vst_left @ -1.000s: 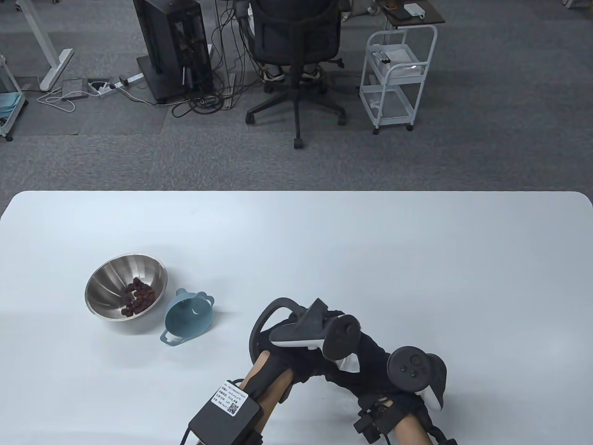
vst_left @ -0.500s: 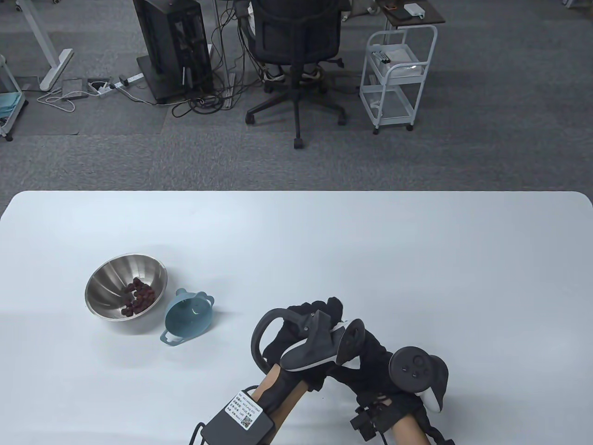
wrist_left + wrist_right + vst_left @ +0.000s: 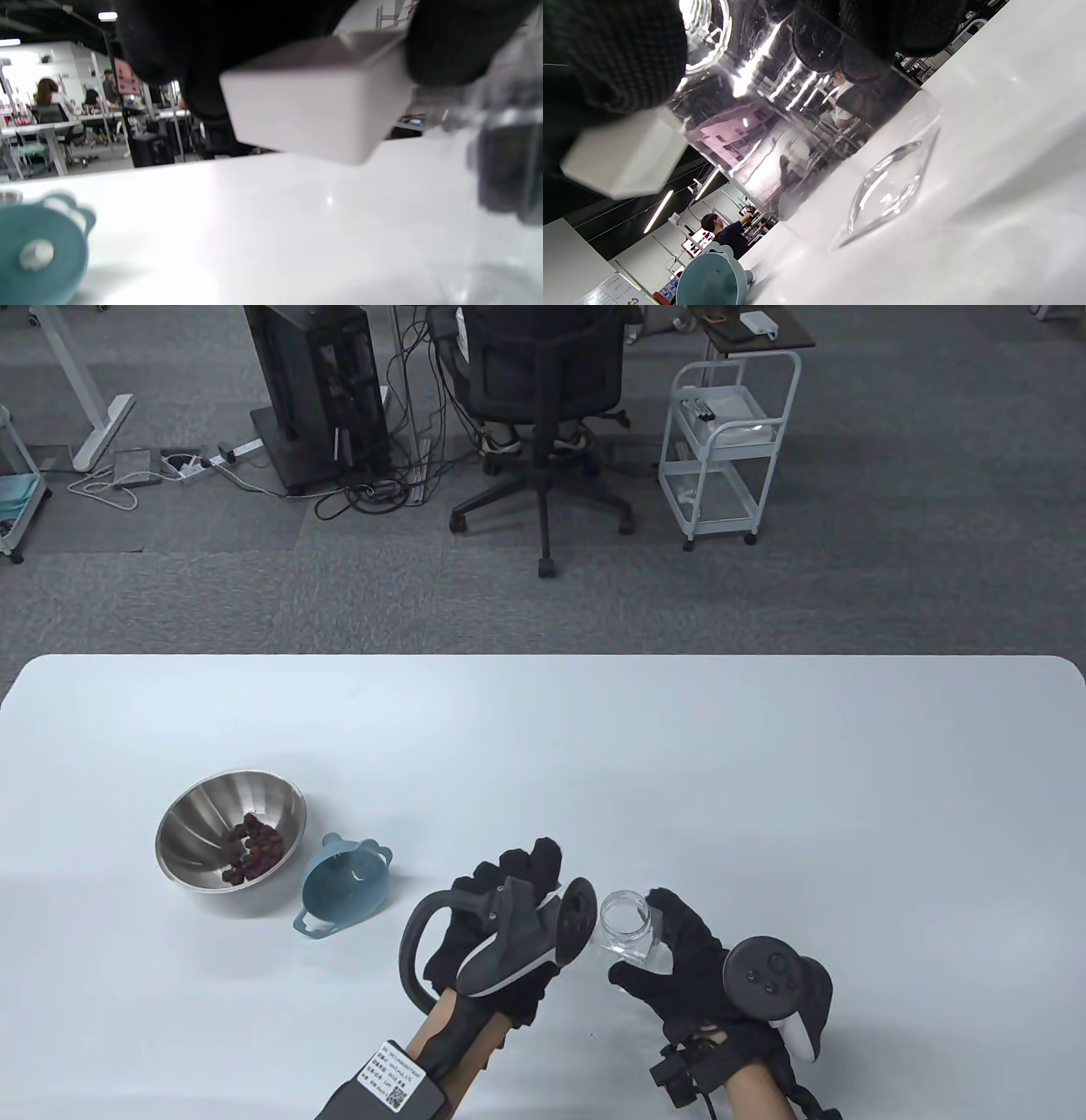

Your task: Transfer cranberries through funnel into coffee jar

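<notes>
1. The coffee jar (image 3: pixel 626 926) is clear glass, mouth open, standing low and right of centre in the table view; the right hand (image 3: pixel 689 971) holds it, knit-gloved fingers (image 3: pixel 814 42) pressed on its wall, base near the glossy white counter (image 3: pixel 764 780).
2. The left hand (image 3: pixel 501 916) sits just left of the jar; in the blurred left wrist view a pale flat block, possibly the lid, shows under its fingers; whether its grip is closed I cannot tell.
3. A teal plastic funnel (image 3: pixel 346 891) lies on its side beside a ribbed steel bowl (image 3: pixel 204 823) holding dark wrinkled cranberries (image 3: pixel 253 848), at lower left.
4. Bare counter spreads across the upper and right areas to its rounded far edge.
</notes>
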A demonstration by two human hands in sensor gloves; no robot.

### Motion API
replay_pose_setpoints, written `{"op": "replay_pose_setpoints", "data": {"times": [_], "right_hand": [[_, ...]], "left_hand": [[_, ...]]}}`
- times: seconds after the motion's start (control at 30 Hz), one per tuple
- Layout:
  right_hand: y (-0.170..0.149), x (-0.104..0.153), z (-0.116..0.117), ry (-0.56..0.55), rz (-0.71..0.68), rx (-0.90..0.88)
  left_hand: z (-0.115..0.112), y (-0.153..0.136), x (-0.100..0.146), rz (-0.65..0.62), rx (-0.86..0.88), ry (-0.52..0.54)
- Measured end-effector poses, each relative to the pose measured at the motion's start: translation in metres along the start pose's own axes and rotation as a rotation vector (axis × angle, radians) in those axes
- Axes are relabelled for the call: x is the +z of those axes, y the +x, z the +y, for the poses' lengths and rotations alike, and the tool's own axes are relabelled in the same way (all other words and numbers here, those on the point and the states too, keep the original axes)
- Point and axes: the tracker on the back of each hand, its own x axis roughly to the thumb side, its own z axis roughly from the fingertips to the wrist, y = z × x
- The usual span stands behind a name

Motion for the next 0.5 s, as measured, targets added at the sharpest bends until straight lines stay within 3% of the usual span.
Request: {"op": "replay_pose_setpoints", "data": {"times": [0.27, 0.5], "right_hand": [[0.0, 0.0, 0.0, 0.0, -0.002, -0.005], [0.0, 0.0, -0.001, -0.005, -0.005, -0.011]], "left_hand": [[-0.086, -0.003, 0.003, -0.068, -0.006, -0.212], [-0.114, 0.008, 0.006, -0.127, -0.073, -0.234]]}}
